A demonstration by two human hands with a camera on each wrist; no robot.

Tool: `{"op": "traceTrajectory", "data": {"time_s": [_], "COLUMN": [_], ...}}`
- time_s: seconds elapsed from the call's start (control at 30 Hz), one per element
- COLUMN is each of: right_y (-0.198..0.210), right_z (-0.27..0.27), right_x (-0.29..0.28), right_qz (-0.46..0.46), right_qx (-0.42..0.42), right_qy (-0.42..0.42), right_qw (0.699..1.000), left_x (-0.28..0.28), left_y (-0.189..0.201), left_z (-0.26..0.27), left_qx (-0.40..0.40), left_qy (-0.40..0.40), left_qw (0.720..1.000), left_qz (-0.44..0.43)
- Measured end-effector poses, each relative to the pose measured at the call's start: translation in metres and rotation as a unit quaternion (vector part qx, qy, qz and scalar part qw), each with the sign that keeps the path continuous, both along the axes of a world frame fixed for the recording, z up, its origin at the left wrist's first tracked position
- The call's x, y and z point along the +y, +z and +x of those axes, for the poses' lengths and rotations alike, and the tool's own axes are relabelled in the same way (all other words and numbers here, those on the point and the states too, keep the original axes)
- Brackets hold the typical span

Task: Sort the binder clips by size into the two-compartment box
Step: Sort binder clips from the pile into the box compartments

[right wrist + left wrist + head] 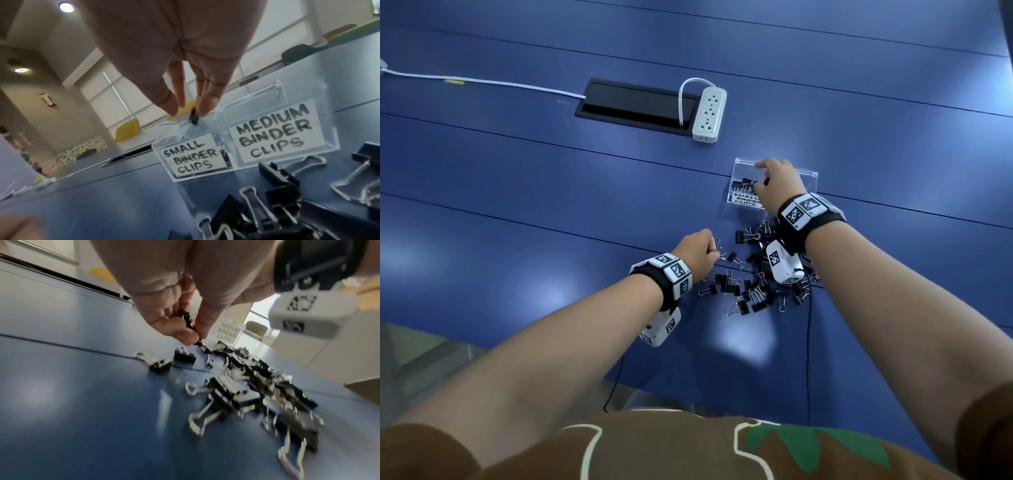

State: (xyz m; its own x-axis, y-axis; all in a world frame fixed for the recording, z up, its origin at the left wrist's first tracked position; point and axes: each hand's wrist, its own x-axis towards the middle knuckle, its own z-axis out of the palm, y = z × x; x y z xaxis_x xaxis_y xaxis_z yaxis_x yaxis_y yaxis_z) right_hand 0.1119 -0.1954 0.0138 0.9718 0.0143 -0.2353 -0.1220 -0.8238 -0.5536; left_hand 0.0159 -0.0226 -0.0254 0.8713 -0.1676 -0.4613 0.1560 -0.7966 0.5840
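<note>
So the right hand (164,53) is up over the clear two-compartment box (277,91), with a small black binder clip (193,117) pinched between thumb and fingertips, right above the compartment labelled SMALL BINDER CLIPS (192,156). The clip hangs just at the rim, not yet dropped in. From the head view, a few small clips (743,185) already sit in that side, directly under the grip. The compartment labelled MEDIUM BINDER CLIPS (273,131) is just to the outer side of the grip, and I can't spot any clips in it from the wrist view.

Meanwhile the left hand (176,293) has its fingers curled around another small black clip (188,321), pinching it just above the blue table (551,205). The unsorted pile of binder clips (760,274) lies right beside that grip, between the two wrists, with the box just past it.

My read: this is mid-sort, the drop-off step for the right hand and a pick for the left, with most of the pile left to go. Next move looks like simply letting go so the clip falls inside the small side, not on the divider. Then the left clip needs a size check, since blur makes it hard to call for sure.
</note>
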Motion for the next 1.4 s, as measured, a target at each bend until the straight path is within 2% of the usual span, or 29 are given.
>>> {"op": "traceTrajectory", "data": {"time_s": [0.13, 0.27, 0.4, 0.53, 0.67, 0.8, 0.83, 0.87, 0.93, 0.97, 1.0, 1.07, 1.1, 1.13, 1.17, 1.2, 1.27, 1.3, 1.33, 1.4], "right_y": [-0.012, -0.036, -0.055, -0.061, -0.052, -0.034, -0.032, -0.030, -0.025, -0.023, -0.021, -0.018, -0.020, -0.023, -0.027, -0.032, -0.042, -0.044, -0.045, -0.047], "right_z": [-0.027, -0.067, -0.088, -0.093, -0.099, -0.100, -0.100, -0.099, -0.100, -0.100, -0.102, -0.107, -0.109, -0.112, -0.115, -0.119, -0.127, -0.131, -0.135, -0.141], "right_x": [0.002, 0.012, 0.016, 0.017, 0.012, -0.002, -0.005, -0.008, -0.012, -0.013, -0.014, -0.012, -0.010, -0.007, -0.004, -0.002, 0.001, 0.004, 0.007, 0.012], "right_qz": [-0.015, -0.045, -0.031, -0.063, -0.011, 0.108, 0.183, 0.278, 0.457, 0.506, 0.528, 0.540, 0.538, 0.522, 0.493, 0.431, 0.225, 0.122, 0.038, -0.062], "right_qx": [-0.018, 0.070, 0.085, 0.090, 0.044, 0.041, 0.060, 0.092, 0.172, 0.202, 0.228, 0.264, 0.277, 0.284, 0.280, 0.257, 0.177, 0.142, 0.127, 0.127], "right_qy": [0.036, 0.132, 0.149, 0.162, 0.119, -0.027, -0.086, -0.153, -0.264, -0.291, -0.300, -0.291, -0.283, -0.271, -0.250, -0.210, -0.066, 0.009, 0.068, 0.141], "right_qw": [0.999, 0.988, 0.985, 0.981, 0.992, 0.993, 0.978, 0.944, 0.832, 0.787, 0.762, 0.744, 0.744, 0.757, 0.785, 0.839, 0.956, 0.982, 0.989, 0.980], "left_x": [-0.007, -0.023, -0.046, -0.063, -0.067, -0.059, -0.055, -0.050, -0.037, -0.030, -0.023, -0.010, -0.005, -0.001, 0.002, 0.003, 0.006, 0.007, 0.006, 0.006], "left_y": [0.016, 0.030, 0.039, 0.035, 0.027, 0.030, 0.032, 0.032, 0.028, 0.025, 0.021, 0.012, 0.007, 0.004, 0.000, -0.003, -0.010, -0.013, -0.016, -0.020], "left_z": [0.029, 0.069, 0.099, 0.120, 0.124, 0.111, 0.105, 0.098, 0.076, 0.064, 0.050, 0.023, 0.011, 0.000, -0.010, -0.019, -0.032, -0.037, -0.041, -0.046], "left_qx": [-0.043, -0.091, -0.124, -0.131, -0.114, -0.125, -0.133, -0.136, -0.117, -0.098, -0.076, -0.038, -0.022, -0.009, -0.003, -0.002, -0.004, -0.004, -0.003, -0.001], "left_qy": [0.045, 0.072, 0.041, 0.008, -0.044, -0.063, -0.059, -0.054, -0.048, -0.051, -0.059, -0.089, -0.105, -0.121, -0.134, -0.142, -0.145, -0.141, -0.137, -0.135], "left_qw": [0.997, 0.992, 0.991, 0.991, 0.991, 0.990, 0.989, 0.989, 0.992, 0.994, 0.995, 0.995, 0.994, 0.992, 0.990, 0.988, 0.988, 0.988, 0.988, 0.988], "left_qz": [-0.034, -0.042, -0.018, 0.016, 0.057, 0.029, 0.018, 0.011, 0.003, -0.001, 0.000, 0.012, 0.021, 0.031, 0.043, 0.053, 0.062, 0.065, 0.068, 0.075]}}
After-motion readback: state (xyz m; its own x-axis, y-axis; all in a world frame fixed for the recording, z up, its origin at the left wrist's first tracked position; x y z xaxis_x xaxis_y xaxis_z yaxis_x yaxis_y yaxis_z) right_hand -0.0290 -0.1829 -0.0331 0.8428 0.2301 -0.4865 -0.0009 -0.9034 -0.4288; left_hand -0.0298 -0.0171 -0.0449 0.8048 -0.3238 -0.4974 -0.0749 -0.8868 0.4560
